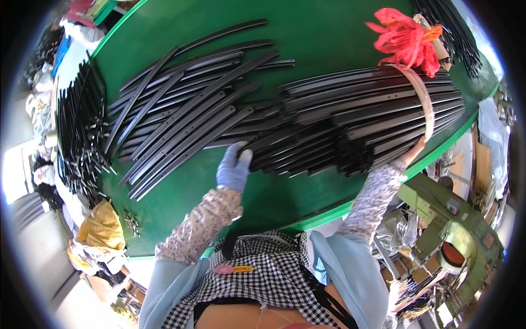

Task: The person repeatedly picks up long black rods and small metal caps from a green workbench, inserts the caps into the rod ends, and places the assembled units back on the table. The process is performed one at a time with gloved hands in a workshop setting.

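A wide bundle of long black metal-looking strips (394, 98) lies across the right half of the table. A pale pink band (424, 101) arches over its right part. My right hand (415, 152), at the bundle's near right edge, closes on the band's lower end; its fingers are partly hidden. My left hand (234, 166), in a pale blue glove, pinches at the left ends of the bundle's near strips (268, 151). A dark, fuzzy black thing (350, 153) sits against the near strips, too unclear to name.
Loose black strips (192, 109) lie crossed on the green table (181, 203) to the left. More strips (82, 126) are stacked beyond its left edge. A red ribbon-like bunch (405, 38) rests at the far right. A green machine (460, 230) stands at the near right.
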`<state>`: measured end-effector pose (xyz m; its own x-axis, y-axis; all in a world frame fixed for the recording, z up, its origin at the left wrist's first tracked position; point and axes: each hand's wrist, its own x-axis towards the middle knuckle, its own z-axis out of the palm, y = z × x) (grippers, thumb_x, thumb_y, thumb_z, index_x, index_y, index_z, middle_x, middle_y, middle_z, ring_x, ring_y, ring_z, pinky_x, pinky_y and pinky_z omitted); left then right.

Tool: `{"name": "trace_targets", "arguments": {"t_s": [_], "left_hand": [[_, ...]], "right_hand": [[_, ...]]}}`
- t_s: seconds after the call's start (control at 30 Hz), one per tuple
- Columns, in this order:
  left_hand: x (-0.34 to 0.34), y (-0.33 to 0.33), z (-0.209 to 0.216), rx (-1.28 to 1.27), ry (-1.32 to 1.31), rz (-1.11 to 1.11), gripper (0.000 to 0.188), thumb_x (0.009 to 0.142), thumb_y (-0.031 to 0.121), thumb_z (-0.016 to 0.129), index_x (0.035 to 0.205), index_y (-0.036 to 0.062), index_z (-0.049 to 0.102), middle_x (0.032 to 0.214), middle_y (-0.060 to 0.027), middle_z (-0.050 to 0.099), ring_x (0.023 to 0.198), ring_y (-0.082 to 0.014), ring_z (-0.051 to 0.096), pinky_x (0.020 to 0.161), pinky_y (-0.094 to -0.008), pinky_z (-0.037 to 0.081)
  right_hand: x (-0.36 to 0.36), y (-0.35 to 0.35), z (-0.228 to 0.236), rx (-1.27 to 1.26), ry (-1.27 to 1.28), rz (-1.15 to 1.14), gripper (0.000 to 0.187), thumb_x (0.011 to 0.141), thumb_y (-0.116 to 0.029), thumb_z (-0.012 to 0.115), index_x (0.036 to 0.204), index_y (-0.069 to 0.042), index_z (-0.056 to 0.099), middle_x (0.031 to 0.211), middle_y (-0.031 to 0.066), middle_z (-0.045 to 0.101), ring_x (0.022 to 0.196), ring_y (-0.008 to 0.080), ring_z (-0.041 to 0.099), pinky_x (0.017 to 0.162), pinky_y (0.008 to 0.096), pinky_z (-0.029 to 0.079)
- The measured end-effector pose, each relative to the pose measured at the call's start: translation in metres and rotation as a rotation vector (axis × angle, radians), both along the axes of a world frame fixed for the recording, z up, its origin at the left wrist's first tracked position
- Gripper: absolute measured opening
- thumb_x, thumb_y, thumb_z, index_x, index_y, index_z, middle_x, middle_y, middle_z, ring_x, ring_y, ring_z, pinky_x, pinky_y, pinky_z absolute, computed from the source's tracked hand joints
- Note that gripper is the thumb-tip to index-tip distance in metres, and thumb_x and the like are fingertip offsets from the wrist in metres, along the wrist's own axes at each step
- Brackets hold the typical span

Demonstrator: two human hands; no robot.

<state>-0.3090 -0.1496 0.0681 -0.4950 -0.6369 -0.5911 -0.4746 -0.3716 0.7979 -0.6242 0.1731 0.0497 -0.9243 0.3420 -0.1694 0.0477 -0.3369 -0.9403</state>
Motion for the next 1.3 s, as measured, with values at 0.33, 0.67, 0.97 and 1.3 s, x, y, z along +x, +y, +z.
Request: {"name": "trace_targets", "arguments": {"t_s": [0.33, 0.67, 0.97, 1.3], "left_hand": [[-0.058, -0.005, 0.026, -0.268, -0.171, -0.761, 0.041, 0.094, 0.037, 0.057, 0.126, 0.0122, 0.057, 0.096, -0.0187, 0.068, 0.091, -0.0338, 0.066, 0.08, -0.0405, 0.052], [0.095, -0.245, 0.05, -1.323, -0.28, -0.093, 0.033, 0.087, 0.033, 0.064, 0.113, 0.0129, 0.064, 0.11, -0.0123, 0.064, 0.104, -0.033, 0.059, 0.089, -0.0431, 0.05], [0.098, -0.369, 0.031, -1.021, -0.796, -0.423, 0.052, 0.098, 0.052, 0.039, 0.131, 0.0154, 0.055, 0.136, -0.0086, 0.054, 0.127, -0.0282, 0.048, 0.108, -0.0399, 0.036], [0.117, -0.331, 0.022, -1.04, -0.752, -0.668, 0.056, 0.101, 0.05, 0.025, 0.114, 0.0128, 0.065, 0.117, -0.011, 0.064, 0.113, -0.0313, 0.057, 0.096, -0.0408, 0.046]], "right_hand": [[-0.198, 0.103, 0.018, 0.8, -0.478, 0.075, 0.102, 0.073, -0.079, 0.056, 0.14, -0.003, 0.045, 0.137, 0.0164, 0.052, 0.117, 0.0349, 0.052, 0.093, 0.0447, 0.046], [0.053, -0.27, 0.15, 1.306, 1.035, 0.752, 0.023, 0.088, -0.019, 0.061, 0.108, -0.009, 0.068, 0.111, 0.0093, 0.066, 0.106, 0.0271, 0.059, 0.096, 0.0383, 0.042], [0.171, -0.451, 0.034, 1.563, 0.859, 1.248, 0.032, 0.09, -0.042, 0.059, 0.101, -0.014, 0.07, 0.101, 0.007, 0.063, 0.106, 0.0264, 0.058, 0.089, 0.0441, 0.049], [0.2, -0.412, 0.004, 1.685, 0.908, 0.906, 0.023, 0.089, -0.033, 0.057, 0.096, -0.015, 0.07, 0.1, 0.0046, 0.059, 0.1, 0.0255, 0.055, 0.09, 0.0443, 0.043]]}}
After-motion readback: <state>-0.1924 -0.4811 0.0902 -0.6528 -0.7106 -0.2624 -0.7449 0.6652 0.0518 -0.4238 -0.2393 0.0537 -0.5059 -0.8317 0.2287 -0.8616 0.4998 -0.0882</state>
